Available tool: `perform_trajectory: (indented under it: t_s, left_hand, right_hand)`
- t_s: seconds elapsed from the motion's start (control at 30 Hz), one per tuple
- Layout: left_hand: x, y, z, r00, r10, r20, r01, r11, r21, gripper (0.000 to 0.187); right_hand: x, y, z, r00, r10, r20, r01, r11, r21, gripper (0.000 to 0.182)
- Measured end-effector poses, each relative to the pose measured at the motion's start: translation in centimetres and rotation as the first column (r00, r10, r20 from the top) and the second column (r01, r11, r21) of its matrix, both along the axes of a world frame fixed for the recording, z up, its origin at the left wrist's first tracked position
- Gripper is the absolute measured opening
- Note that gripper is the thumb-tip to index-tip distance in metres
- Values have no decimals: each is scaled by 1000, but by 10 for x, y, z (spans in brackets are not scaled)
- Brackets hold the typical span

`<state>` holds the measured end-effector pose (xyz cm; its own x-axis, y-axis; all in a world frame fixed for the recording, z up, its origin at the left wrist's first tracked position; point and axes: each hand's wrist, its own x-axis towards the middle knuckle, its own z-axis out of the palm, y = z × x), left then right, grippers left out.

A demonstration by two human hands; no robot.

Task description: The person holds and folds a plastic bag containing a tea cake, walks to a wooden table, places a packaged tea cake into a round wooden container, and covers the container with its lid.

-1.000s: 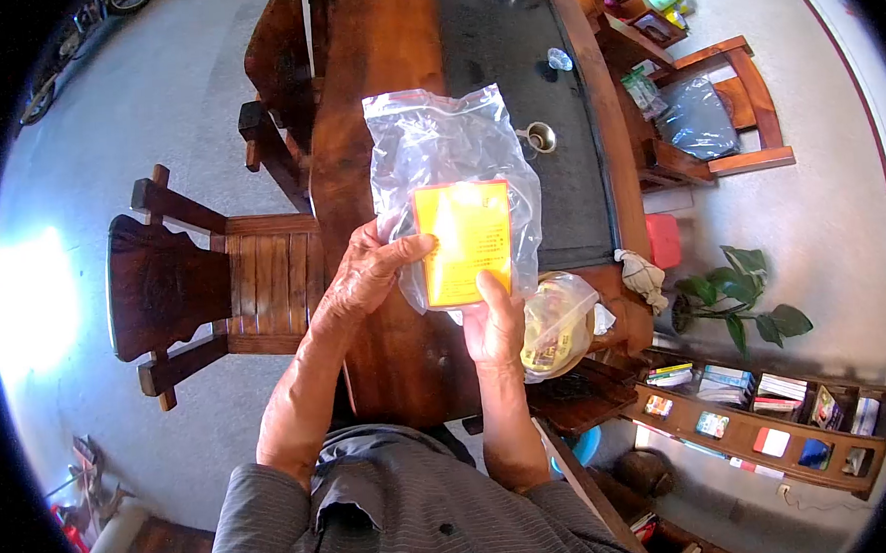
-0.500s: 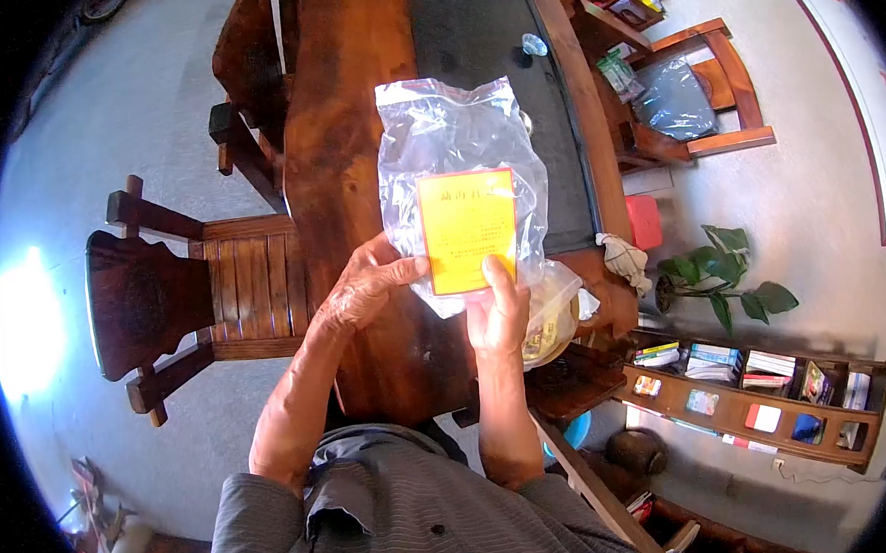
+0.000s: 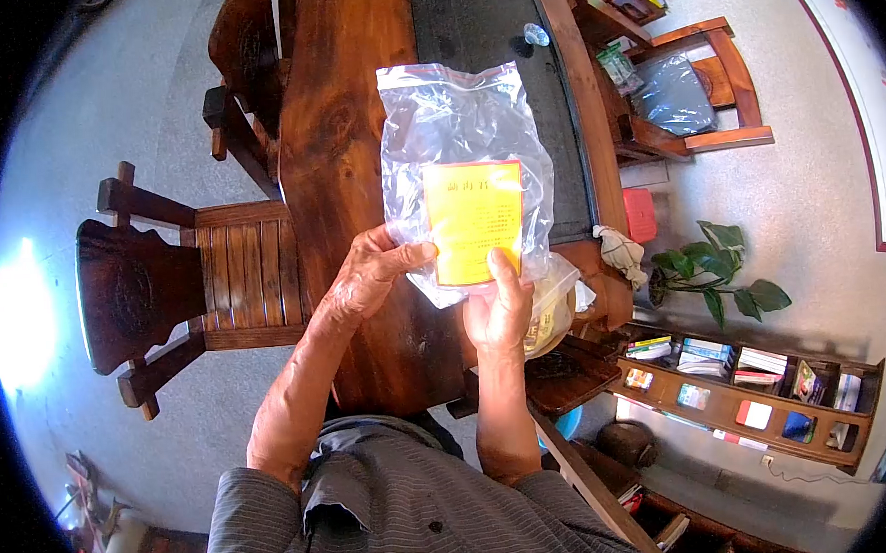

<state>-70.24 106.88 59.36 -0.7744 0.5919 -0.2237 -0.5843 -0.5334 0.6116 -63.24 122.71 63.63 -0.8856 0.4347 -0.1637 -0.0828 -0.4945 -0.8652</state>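
Observation:
A clear plastic zip bag (image 3: 455,121) is held up over the wooden table, with a yellow, red-edged card (image 3: 475,215) showing through or on it. My left hand (image 3: 373,272) pinches the bag's lower left side, thumb beside the card. My right hand (image 3: 502,308) grips the bottom, its thumb lying on the card's lower right part. Behind my right hand, partly hidden, is a round item in clear wrapping with yellow print (image 3: 549,323).
The wooden table (image 3: 340,132) has a dark inset panel (image 3: 564,135) with a small clear object (image 3: 536,35). A cloth (image 3: 620,255) hangs at its right edge. Wooden chairs (image 3: 247,272) stand left and right. A plant (image 3: 728,272) and bookshelf (image 3: 750,391) are at the right.
The bag and card have shifted slightly up and to the right in view, with both hands still holding them. The surroundings have shifted slightly as the camera moved.

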Motion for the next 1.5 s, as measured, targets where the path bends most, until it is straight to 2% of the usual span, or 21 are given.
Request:
perform_trajectory:
  t_s: [0.27,0.47,0.63,0.83,0.93,1.03,1.27,1.33,1.47,1.5]
  left_hand:
    - [1,2,1,999,-38,-7,38,994,105,37]
    - [-1,-7,5,998,-63,19,62,997,55,36]
    - [3,4,6,998,67,0,-66,992,107,28]
    - [4,8,10,992,121,-19,-119,990,78,26]
    - [4,7,13,989,142,-34,-140,989,57,30]
    - [4,5,21,984,169,-52,-169,986,6,32]
    - [2,9,15,969,189,-162,-217,960,-175,33]
    - [3,10,16,968,202,-151,-228,958,-173,33]
    - [3,11,13,972,178,-151,-208,956,-209,32]
    - [3,12,12,975,176,-132,-197,966,-168,33]
  right_hand:
    - [-2,6,-3,992,97,-79,-111,973,-203,46]
    - [-1,9,-5,995,71,-67,-90,938,-335,42]
    - [0,13,-6,995,79,-64,-96,933,-348,40]
    - [-2,14,-8,982,122,-146,-179,851,-493,42]
    - [-2,13,-9,987,109,-118,-153,863,-482,45]
    - [-1,8,-4,979,161,-122,-198,884,-424,48]
    - [-4,7,-8,988,141,-55,-147,980,-134,52]
    - [-4,6,-3,990,135,-27,-137,989,-56,53]
    - [-4,10,-5,997,73,29,-72,997,-18,53]
    - [-5,10,-4,998,51,40,-51,999,7,53]
